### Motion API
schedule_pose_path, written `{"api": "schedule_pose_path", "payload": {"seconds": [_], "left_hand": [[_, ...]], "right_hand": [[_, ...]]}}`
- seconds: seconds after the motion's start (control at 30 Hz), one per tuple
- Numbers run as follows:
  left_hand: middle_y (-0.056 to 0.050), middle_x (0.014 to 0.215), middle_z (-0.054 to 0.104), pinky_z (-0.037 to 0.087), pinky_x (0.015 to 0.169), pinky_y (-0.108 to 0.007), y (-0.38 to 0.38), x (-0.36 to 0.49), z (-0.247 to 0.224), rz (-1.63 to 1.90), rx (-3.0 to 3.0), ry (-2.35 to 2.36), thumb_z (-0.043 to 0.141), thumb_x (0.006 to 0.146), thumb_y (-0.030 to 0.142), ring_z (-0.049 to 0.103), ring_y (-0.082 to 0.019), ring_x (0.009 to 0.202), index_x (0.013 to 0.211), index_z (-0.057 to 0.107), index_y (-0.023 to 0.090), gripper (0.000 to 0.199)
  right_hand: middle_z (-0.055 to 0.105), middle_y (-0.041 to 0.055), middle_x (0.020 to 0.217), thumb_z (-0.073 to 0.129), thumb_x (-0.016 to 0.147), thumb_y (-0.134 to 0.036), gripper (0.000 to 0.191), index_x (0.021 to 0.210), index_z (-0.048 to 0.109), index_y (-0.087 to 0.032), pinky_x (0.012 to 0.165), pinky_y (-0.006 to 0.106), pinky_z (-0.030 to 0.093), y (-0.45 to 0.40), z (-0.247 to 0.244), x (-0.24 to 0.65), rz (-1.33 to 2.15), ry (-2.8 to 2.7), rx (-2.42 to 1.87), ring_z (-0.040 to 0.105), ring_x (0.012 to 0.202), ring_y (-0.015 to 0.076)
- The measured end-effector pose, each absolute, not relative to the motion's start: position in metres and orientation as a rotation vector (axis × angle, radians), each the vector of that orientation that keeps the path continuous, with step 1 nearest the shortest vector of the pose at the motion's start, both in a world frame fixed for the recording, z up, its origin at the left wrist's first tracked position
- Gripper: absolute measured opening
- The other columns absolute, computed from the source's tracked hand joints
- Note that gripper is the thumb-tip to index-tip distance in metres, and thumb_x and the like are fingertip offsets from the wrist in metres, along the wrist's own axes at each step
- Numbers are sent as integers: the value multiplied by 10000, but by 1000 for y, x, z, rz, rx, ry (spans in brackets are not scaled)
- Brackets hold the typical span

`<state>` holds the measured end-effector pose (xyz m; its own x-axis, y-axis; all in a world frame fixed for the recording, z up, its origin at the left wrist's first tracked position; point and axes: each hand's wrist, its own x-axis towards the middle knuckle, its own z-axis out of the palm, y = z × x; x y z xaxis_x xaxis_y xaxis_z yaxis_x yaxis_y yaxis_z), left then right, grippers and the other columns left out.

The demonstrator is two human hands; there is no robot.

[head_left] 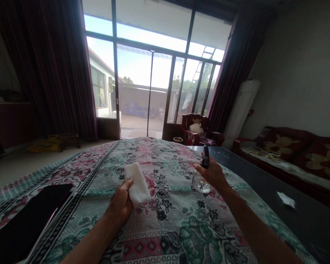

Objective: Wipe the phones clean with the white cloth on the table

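Note:
My left hand (pixel 123 200) is closed on a folded white cloth (pixel 138 184), its thumb lying over the near side. To the right, my right hand (pixel 213 174) wraps round a clear spray bottle (pixel 201 184) with a black spray head (pixel 205 157). Some liquid seems to show through the bottle's transparent wall, along with dark marks. Both hands are over a flowered tablecloth (pixel 178 205) in green, pink and black. Whether the bottle's base touches the cloth cannot be made out. A gap of patterned fabric separates the two hands.
A dark flat device (pixel 30 216) lies at the left on the tablecloth. On the dark tabletop (pixel 253 176) at right is a crumpled white tissue (pixel 286 200). A red wooden sofa (pixel 288 146) runs along the right wall, and an armchair (pixel 194 128) stands near the glass doors.

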<state>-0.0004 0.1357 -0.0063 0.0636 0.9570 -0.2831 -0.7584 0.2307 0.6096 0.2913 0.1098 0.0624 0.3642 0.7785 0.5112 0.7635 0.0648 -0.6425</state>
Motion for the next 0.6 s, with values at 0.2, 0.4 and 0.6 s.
{"api": "schedule_pose_path", "payload": {"seconds": [0.2,0.4,0.6], "left_hand": [[-51,733,677,593,581,-291,136,-1,-11,1367,454,734,469,868,81,658,-156,546,1095,572,124,253],[-67,749,679,590,570,-301,137,-1,-13,1361,497,751,474,865,85,666,-168,571,1050,578,116,214],[-74,741,672,583,578,-311,137,-1,-13,1357,506,745,493,855,93,659,-168,566,975,582,102,150]], "right_hand": [[562,98,958,576,645,-393,475,1066,556,-173,836,397,427,125,37,336,-336,-1203,-1713,528,885,263],[571,118,1064,617,645,-457,685,1239,457,-155,895,424,408,123,26,340,-156,-1185,-1758,520,1014,302],[525,194,1245,745,615,-458,1125,1469,72,-166,734,372,487,90,53,343,673,-1212,-1617,621,911,290]]}}
